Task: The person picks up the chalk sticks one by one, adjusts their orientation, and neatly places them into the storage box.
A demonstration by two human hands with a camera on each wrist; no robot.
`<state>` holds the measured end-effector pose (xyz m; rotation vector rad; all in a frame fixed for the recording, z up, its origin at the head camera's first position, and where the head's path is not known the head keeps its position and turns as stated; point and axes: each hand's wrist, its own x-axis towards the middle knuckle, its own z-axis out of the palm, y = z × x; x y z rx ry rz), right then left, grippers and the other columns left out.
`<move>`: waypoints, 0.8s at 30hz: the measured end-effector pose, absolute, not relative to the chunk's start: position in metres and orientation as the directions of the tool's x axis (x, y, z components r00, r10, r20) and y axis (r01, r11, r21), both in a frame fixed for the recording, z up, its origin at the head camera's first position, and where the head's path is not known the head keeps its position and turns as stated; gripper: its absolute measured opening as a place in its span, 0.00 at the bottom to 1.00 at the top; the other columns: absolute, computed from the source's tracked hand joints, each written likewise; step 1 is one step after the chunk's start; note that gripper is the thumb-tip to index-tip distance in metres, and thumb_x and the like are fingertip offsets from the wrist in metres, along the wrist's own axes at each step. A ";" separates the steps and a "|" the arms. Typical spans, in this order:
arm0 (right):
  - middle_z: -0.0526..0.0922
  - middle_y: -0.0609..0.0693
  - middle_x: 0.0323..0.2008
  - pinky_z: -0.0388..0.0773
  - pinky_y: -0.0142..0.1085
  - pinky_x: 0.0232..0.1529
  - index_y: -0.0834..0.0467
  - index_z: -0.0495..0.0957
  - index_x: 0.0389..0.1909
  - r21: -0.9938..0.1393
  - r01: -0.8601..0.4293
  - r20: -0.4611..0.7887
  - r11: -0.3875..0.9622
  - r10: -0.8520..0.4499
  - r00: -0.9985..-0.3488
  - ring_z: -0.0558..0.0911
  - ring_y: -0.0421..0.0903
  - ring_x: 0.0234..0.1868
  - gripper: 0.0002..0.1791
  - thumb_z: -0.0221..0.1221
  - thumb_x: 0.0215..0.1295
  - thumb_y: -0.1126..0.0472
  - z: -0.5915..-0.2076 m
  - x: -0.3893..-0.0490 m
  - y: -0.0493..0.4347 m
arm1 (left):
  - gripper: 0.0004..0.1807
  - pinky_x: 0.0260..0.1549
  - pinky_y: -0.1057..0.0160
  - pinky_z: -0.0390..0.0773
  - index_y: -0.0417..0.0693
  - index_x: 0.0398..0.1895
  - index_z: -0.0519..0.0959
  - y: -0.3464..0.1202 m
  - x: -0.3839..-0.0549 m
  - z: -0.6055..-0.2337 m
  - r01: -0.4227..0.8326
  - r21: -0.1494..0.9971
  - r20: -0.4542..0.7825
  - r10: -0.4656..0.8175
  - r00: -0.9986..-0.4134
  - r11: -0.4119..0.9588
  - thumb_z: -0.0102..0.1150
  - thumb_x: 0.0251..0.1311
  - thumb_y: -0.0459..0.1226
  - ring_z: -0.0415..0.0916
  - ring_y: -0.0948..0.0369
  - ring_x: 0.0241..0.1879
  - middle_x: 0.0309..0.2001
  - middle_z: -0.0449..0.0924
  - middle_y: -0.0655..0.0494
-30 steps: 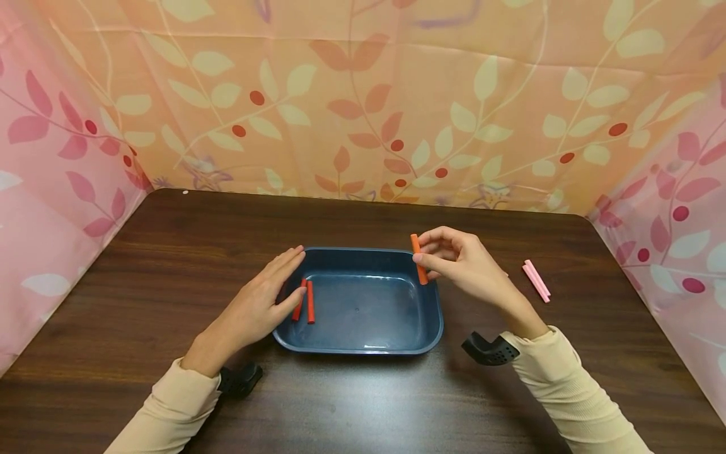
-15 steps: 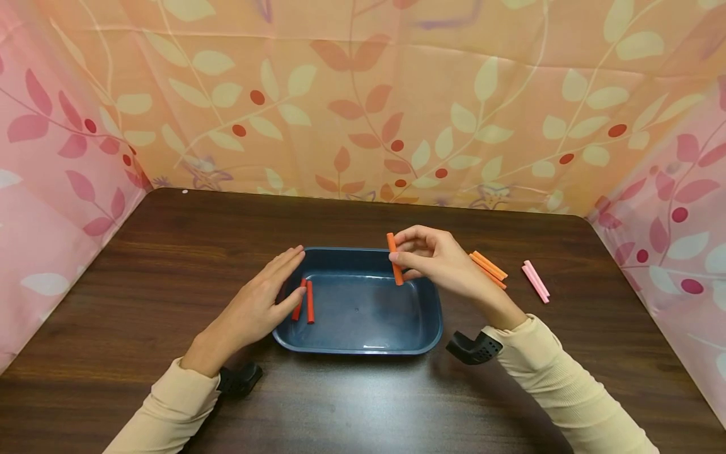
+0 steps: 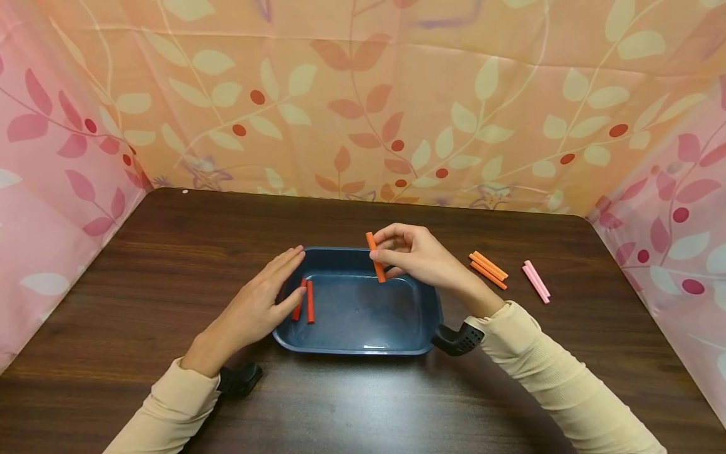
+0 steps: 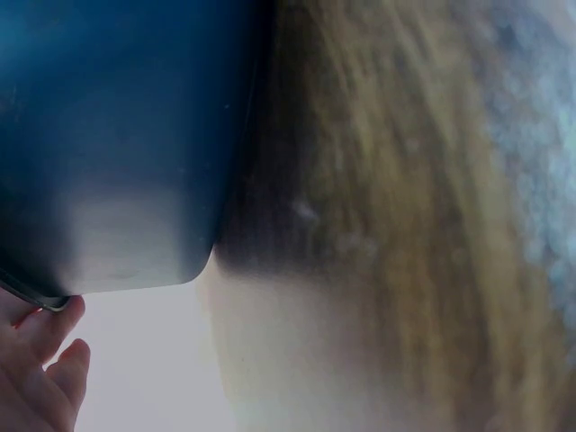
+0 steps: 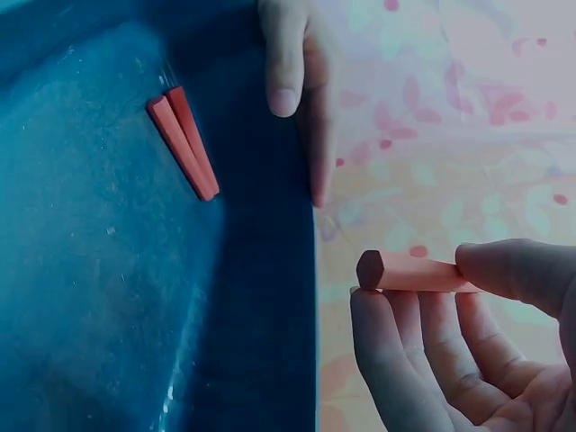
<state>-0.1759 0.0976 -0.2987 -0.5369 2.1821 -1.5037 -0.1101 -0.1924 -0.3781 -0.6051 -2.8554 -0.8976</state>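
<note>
In the head view my left hand (image 3: 262, 299) rests at the left rim of a blue plastic tray (image 3: 363, 352), its fingers fairly straight along the edge. Two red sticks (image 3: 310, 302) lie inside the tray close to that hand's thumb. Over the tray's far side, my right hand (image 3: 416, 252) pinches an orange stick (image 3: 375, 257) between thumb and fingertips. The right wrist view shows the six-sided end of this crayon-like stick (image 5: 409, 272). Fingertips of the left hand (image 4: 40, 360) appear beside the tray's rim in the left wrist view.
Several orange sticks (image 3: 489, 270) lie on the dark wooden table (image 3: 363, 403) to the right of the tray. Further right are pink sticks (image 3: 535, 281). Patterned cloth (image 3: 363, 101) hangs behind the table and at its sides.
My right hand has moved left with the orange stick, from the tray's right rim to over its far middle. This uncovers the orange sticks on the table. The left hand stays put.
</note>
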 end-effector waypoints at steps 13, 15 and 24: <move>0.83 0.60 0.47 0.85 0.52 0.45 0.67 0.74 0.59 -0.917 -0.096 -0.168 0.388 -0.593 -0.788 0.86 0.47 0.37 0.21 0.61 0.68 0.63 -0.306 -0.185 0.070 | 0.36 0.72 0.38 0.56 0.44 0.77 0.58 -0.193 -0.111 -0.377 0.385 0.530 0.188 0.338 -0.922 0.755 0.57 0.69 0.42 0.52 0.44 0.77 0.78 0.54 0.47; 0.83 0.60 0.46 0.85 0.52 0.44 0.67 0.75 0.59 -0.911 -0.102 -0.172 0.398 -0.595 -0.785 0.86 0.47 0.35 0.21 0.61 0.68 0.64 -0.308 -0.185 0.066 | 0.36 0.72 0.38 0.56 0.44 0.77 0.58 -0.192 -0.111 -0.377 0.387 0.531 0.189 0.340 -0.921 0.754 0.56 0.69 0.42 0.52 0.44 0.77 0.78 0.54 0.47; 0.83 0.56 0.40 0.86 0.50 0.44 0.65 0.78 0.55 -0.894 -0.126 -0.178 0.430 -0.597 -0.782 0.85 0.44 0.33 0.18 0.62 0.66 0.64 -0.318 -0.188 0.050 | 0.36 0.72 0.38 0.56 0.46 0.77 0.58 -0.192 -0.111 -0.376 0.373 0.543 0.174 0.333 -0.927 0.752 0.56 0.70 0.42 0.51 0.43 0.77 0.78 0.54 0.48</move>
